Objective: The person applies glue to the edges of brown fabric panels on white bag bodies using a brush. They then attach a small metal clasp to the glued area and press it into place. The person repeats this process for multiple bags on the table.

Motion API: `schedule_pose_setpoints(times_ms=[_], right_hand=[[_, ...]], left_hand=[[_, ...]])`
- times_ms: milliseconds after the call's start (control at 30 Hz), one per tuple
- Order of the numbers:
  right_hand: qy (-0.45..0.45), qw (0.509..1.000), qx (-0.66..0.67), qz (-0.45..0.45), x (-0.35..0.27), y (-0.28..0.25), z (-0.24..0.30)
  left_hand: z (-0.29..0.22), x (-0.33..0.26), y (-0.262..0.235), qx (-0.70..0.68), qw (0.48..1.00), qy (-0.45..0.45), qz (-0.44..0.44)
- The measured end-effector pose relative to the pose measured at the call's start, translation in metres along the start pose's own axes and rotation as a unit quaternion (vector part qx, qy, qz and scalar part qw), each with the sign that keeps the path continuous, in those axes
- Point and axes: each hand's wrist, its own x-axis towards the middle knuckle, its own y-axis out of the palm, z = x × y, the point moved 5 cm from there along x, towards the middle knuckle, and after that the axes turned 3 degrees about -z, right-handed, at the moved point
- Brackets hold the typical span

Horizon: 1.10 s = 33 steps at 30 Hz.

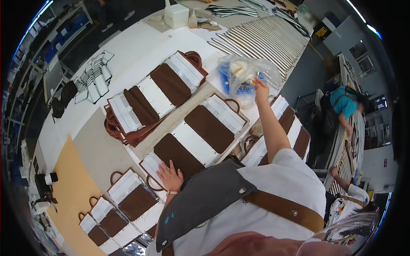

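My left hand (171,176) lies flat with fingers spread on the near-left end of an unfolded bag piece (208,145), which has white and brown panels and brown handles. My right hand (261,88) reaches forward to a blue tub (224,73) wrapped in clear plastic (270,70), with a pale mass (241,70) inside. Its fingers are closed in a pinch by the plastic; a small yellow bit shows at the fingertips, too small to name. Beyond the bag piece lies a stack of similar bag pieces (156,91) with reddish-brown edges and handles.
More bag pieces lie at lower left (139,200) and by my right arm (294,132). Rows of long thin strips (265,40) cover the far right. A white container (176,16) and a small bottle (193,20) stand at the back. Two people work at a right-hand bench.
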Motion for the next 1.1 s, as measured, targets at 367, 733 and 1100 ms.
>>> schedule_pose_setpoints(times_ms=[367,733,1100], right_hand=[[0.048,0.997,-0.027,0.056,-0.011,0.006,-0.014],[-0.051,0.995,-0.080,-0.014,-0.003,0.005,0.010],[-0.083,0.970,-0.226,0.028,-0.023,-0.031,0.007]], left_hand=[[-0.001,0.000,-0.003,0.003,1.000,0.010,-0.006],[0.002,0.001,-0.006,-0.011,1.000,-0.004,0.016],[0.002,0.003,-0.017,-0.042,0.999,0.005,0.030]])
